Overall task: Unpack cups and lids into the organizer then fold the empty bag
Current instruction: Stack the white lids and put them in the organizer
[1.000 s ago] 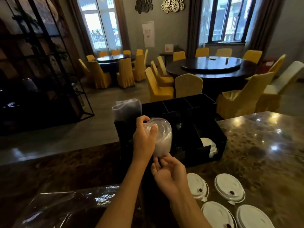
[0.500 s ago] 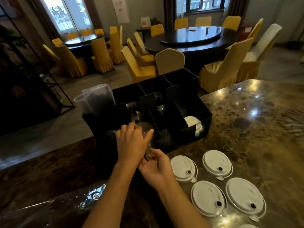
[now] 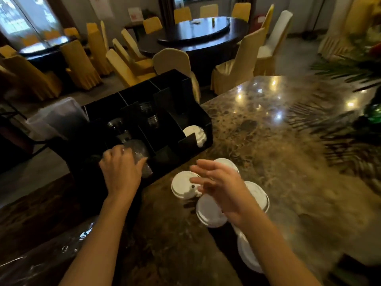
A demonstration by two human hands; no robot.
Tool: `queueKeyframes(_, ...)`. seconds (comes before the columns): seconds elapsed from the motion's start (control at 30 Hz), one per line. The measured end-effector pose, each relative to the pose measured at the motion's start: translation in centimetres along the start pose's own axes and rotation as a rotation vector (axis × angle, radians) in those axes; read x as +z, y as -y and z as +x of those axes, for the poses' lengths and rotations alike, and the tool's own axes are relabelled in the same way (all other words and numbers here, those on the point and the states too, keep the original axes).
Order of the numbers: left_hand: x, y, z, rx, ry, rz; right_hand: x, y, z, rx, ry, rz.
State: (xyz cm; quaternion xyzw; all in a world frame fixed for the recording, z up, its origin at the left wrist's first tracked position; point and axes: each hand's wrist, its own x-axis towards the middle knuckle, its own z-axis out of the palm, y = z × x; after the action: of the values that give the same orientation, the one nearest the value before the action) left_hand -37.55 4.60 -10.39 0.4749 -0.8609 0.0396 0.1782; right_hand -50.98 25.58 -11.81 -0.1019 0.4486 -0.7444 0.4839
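A black compartment organizer (image 3: 186,83) stands on the marble counter. My left hand (image 3: 120,171) grips a stack of clear domed lids (image 3: 137,150) low in its front left compartment. Clear cups (image 3: 151,115) sit in the middle compartments, and white lids (image 3: 195,133) fill the front right one. My right hand (image 3: 219,182) hovers open, fingers spread, over several white lids (image 3: 182,185) lying on the counter. A clear plastic bag (image 3: 53,254) lies crumpled at the lower left.
A clear sleeve of cups (image 3: 58,118) leans at the organizer's left end. The marble counter (image 3: 278,141) stretches right, with a green plant (image 3: 360,69) at its far right. Round tables and yellow-covered chairs (image 3: 82,65) fill the room beyond.
My left hand has lowered the clear lid stack from mid-air into the organizer's front left compartment. My right hand left the stack and swung right over the white lids. The view tilted down.
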Motion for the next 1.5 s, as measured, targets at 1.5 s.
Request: queueKeyframes(1.5, 4.6, -7.9, -11.7, 0.550, 0.695, -0.456, -20.2, 0.3, -6.4, -0.256, -0.511, -2.006)
